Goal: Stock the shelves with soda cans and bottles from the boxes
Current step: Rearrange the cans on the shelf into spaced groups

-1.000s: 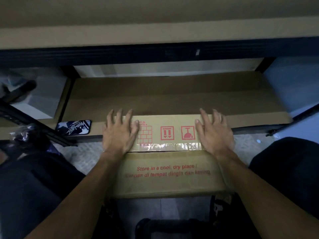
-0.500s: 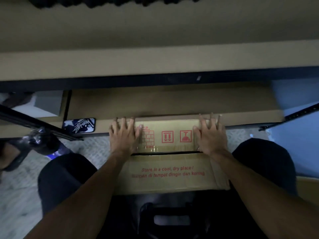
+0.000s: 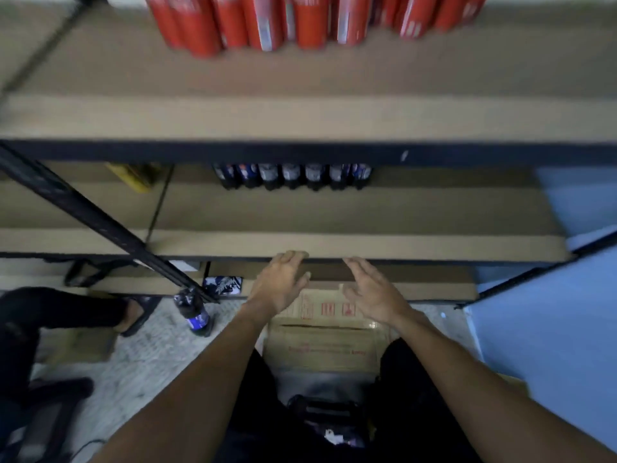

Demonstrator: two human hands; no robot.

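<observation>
Head view, looking down a shelving rack, frame somewhat motion-blurred. Cardboard box point(image 3: 320, 342) lies on the floor point(image 3: 143, 355) between the person's dark-clad legs, its top closed and printed with red handling symbols, its far end meeting the front edge of the bottom shelf point(image 3: 434, 290). Left hand point(image 3: 278, 285) and right hand point(image 3: 370, 290) are both over the far end of the box, palms down, fingers loosely extended and spread, nothing held in either; whether they touch the box cannot be told. Directly above the box's far end runs the middle shelf point(image 3: 334, 242), a brown board on a dark frame, carrying a row of dark bottles point(image 3: 293, 175) with blue labels toward its back. Higher above the box, the upper shelf point(image 3: 300, 118) holds a cluster of red cans point(image 3: 300, 21), cut off by the frame top. Left of the box, a single dark bottle point(image 3: 195, 314) stands upright on the floor at the foot of a slanting black rack post point(image 3: 100, 222). Just beyond that bottle, a small dark patterned item point(image 3: 223, 285) lies on the bottom shelf. Farther left of the box, another person's leg and sandalled foot point(image 3: 66, 312) rest on the pale speckled floor. Right of the box, a blue wall point(image 3: 551, 329) closes the space. Lighting is dim near the floor.
</observation>
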